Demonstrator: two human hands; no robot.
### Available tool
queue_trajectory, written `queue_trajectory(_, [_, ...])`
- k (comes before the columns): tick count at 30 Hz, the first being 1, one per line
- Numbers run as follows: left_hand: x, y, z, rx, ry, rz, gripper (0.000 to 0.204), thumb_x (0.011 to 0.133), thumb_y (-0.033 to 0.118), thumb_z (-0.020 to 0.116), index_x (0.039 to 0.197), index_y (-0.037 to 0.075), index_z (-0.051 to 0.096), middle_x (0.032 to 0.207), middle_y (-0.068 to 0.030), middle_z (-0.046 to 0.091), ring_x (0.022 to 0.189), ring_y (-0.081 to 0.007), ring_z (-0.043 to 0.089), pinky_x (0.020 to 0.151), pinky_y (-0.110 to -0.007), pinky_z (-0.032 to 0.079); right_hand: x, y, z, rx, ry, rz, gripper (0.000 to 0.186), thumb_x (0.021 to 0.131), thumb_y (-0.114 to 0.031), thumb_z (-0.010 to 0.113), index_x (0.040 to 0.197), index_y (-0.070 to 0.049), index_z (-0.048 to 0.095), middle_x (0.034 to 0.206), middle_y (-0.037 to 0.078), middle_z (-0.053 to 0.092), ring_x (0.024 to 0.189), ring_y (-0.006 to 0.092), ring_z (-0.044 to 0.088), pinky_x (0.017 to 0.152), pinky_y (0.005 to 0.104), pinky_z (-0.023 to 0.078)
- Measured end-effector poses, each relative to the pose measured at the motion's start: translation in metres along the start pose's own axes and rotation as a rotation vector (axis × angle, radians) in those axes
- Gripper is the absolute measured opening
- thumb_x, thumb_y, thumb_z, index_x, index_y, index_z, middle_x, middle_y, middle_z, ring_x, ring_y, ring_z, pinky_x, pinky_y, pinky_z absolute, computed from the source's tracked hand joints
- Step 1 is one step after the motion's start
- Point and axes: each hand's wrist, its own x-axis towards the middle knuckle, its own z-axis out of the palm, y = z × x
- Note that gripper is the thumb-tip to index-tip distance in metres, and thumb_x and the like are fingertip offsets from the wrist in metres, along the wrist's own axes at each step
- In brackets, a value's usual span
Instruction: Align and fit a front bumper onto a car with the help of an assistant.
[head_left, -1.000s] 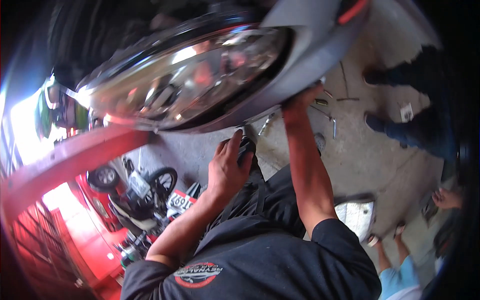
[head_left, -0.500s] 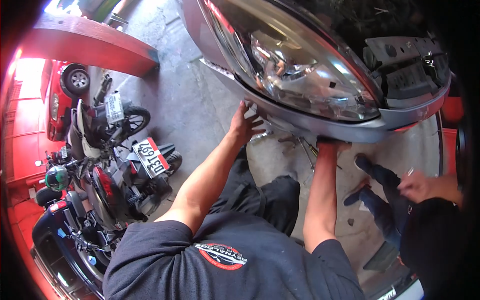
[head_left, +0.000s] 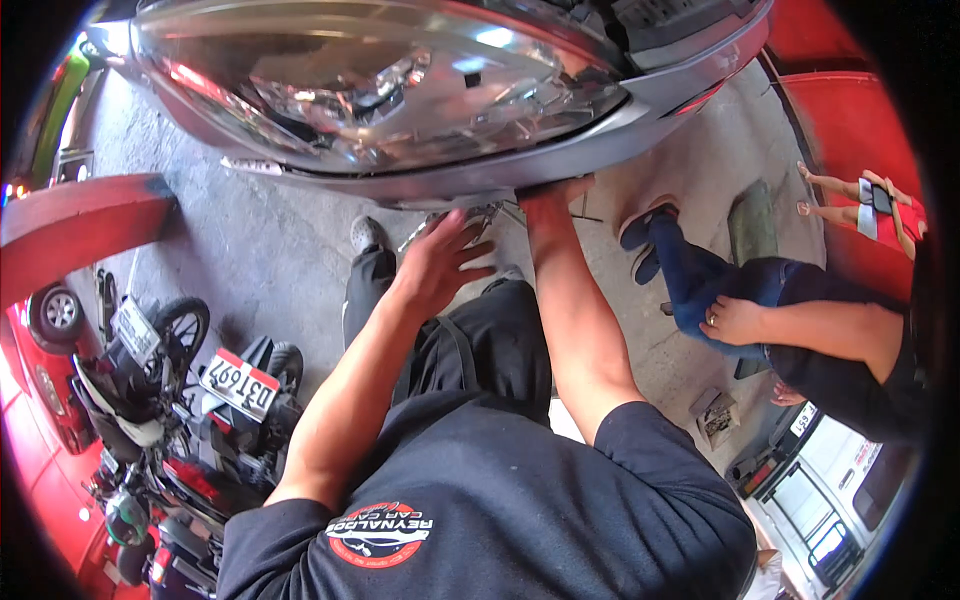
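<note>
A large clear headlight [head_left: 400,110] spans the top of the view, set above a silver bumper [head_left: 450,180]. Just below the bumper's lower edge, my left hand [head_left: 447,258] is raised with its fingers spread and nothing in it. My right hand [head_left: 550,200] reaches up under the bumper, against or very near its underside. The edge hides most of the right fingers, so their grip does not show. Beyond my hands, some metal tools [head_left: 487,214] show partly on the concrete floor.
To the right, a person in blue jeans [head_left: 683,275] stands close by. Another person in red [head_left: 905,215] is farther off. Motorcycles [head_left: 165,400] and a red pillar [head_left: 90,235] are on the left. A white vehicle [head_left: 830,500] stands at lower right.
The view has turned, so the headlight and bumper sit farther left. My left hand has come a little away from the bumper edge. The nearby person's hand has lowered to their leg.
</note>
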Motion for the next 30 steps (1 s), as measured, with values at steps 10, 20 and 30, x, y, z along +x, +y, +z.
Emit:
queue_trajectory(10, [0.050,-0.007,0.056,0.779,0.488,0.152,0.087,0.089,0.053,0.080,0.151,0.002,0.048,0.155,-0.0266,0.052,0.140,-0.0448,0.050,0.109,-0.059,0.046,-0.013,-0.007,-0.009,-0.270,0.186,0.083,0.093,0.097,-0.076,0.013,0.160,-0.017,0.046,0.164,0.010,0.045,0.149,0.0343,0.042,0.122,0.0560,0.034])
queue_trajectory(20, [0.038,0.014,0.077,2.019,0.957,0.789,0.060,0.084,0.027,0.083,0.138,0.011,0.061,0.133,-0.0106,0.067,0.135,-0.0340,0.052,0.116,-0.064,0.032,-0.010,-0.018,-0.007,-0.352,0.468,0.222,0.096,0.090,-0.088,0.024,0.155,-0.023,0.052,0.159,0.005,0.052,0.141,0.0262,0.049,0.113,0.0543,0.038])
queue_trajectory(30, [0.027,0.006,0.060,1.998,0.903,0.873,0.037,0.083,0.024,0.081,0.118,0.012,0.074,0.106,-0.0066,0.077,0.116,-0.0249,0.063,0.104,-0.048,0.038,-0.111,-0.133,0.062,-2.237,-0.971,-1.074,0.072,0.083,-0.032,0.086,0.142,0.000,0.061,0.144,0.017,0.057,0.137,0.0334,0.048,0.115,0.0511,0.037])
